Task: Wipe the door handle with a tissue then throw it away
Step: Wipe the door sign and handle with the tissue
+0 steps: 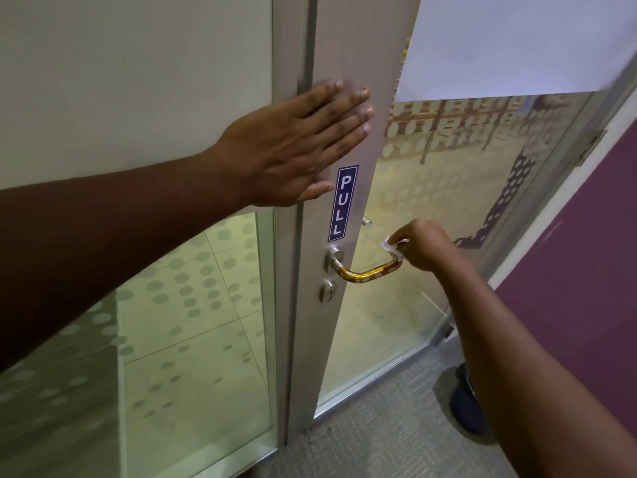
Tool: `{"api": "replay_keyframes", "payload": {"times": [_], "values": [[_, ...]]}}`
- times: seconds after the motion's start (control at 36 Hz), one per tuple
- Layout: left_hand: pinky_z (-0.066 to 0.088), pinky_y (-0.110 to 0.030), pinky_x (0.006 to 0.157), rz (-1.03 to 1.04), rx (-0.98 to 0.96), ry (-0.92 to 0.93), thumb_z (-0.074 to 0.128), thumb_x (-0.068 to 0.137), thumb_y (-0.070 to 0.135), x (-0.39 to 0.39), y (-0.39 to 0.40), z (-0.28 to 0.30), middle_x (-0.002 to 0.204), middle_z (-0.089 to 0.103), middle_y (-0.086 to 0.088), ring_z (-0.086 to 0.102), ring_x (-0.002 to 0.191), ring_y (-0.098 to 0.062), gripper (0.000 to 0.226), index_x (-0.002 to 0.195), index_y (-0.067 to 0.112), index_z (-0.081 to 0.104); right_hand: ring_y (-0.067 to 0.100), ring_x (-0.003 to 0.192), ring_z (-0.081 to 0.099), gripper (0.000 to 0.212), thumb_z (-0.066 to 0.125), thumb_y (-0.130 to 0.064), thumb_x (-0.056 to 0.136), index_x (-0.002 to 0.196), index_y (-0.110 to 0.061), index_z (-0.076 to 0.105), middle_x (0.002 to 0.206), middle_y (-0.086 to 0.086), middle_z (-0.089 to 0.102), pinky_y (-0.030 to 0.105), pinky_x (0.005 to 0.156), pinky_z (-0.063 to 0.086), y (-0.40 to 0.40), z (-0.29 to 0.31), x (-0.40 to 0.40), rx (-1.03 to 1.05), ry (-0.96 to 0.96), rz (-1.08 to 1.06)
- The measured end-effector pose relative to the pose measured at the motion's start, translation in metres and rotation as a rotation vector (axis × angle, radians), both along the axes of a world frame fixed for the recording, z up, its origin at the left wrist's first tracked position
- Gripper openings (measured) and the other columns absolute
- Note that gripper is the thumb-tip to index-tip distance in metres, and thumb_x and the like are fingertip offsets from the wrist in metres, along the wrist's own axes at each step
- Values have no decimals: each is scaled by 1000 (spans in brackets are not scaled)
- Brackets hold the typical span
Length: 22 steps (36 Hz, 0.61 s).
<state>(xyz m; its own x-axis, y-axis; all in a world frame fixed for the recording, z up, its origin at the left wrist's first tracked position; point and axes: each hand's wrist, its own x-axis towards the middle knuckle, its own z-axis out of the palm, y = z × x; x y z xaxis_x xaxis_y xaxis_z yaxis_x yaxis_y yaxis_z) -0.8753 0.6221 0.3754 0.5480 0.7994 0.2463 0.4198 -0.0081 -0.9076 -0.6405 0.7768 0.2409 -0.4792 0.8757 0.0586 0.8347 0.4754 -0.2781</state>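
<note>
Pinching the tissue, the right hand sat at the door handle free end. Handle ran leftward toward the door edge; left hand lay flat, fingers spread.

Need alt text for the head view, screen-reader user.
A person's right hand presses a white tissue on the free end of a door handle, while the left hand lies flat on the door frame above a blue PULL sign. A keyhole sits below the handle.
</note>
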Motion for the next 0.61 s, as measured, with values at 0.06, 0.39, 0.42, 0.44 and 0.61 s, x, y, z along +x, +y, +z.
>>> {"api": "replay_keyframes", "payload": {"times": [0.06, 0.39, 0.42, 0.44, 0.61], "values": [[10, -50, 128, 8, -4, 0, -9, 101, 53, 1, -1, 0, 167, -1, -28, 2, 156, -41, 82, 159, -4, -6, 19, 86, 64, 23, 69, -22, 92, 111, -14, 76, 109, 10, 75, 28, 73, 48, -2, 1, -1, -7, -1, 5], [10, -50, 128, 32, -4, 7, -15, 98, 53, 2, -1, 0, 167, -2, -28, 1, 156, -41, 83, 159, -4, -9, 24, 101, 65, 29, 64, -3, 90, 114, -17, 75, 115, 8, 70, 34, 92, 55, -20, -5, -3, -3, -98, -34], [10, -50, 128, 32, -4, 5, -15, 98, 54, 2, -2, 0, 167, -2, -28, 1, 156, -41, 84, 159, -4, -8, 24, 99, 66, 29, 64, -4, 90, 114, -16, 76, 114, 9, 71, 34, 90, 55, -21, -6, -2, 2, -93, -37], [9, -50, 128, 33, -6, 3, -14, 99, 54, 2, -2, 0, 167, -2, -28, 1, 156, -41, 84, 159, -3, -8, 25, 96, 65, 28, 64, -5, 90, 113, -16, 76, 112, 9, 71, 33, 87, 55, -22, -8, -1, 9, -88, -40], [11, -50, 128, 23, -8, 1, -12, 100, 54, 2, -2, 0, 167, 1, -27, 3, 156, -41, 83, 159, -4, -5, 21, 82, 59, 22, 65, -7, 90, 107, -15, 78, 103, 7, 73, 24, 68, 39, -30, -20, 3, 80, -13, -44]]}}
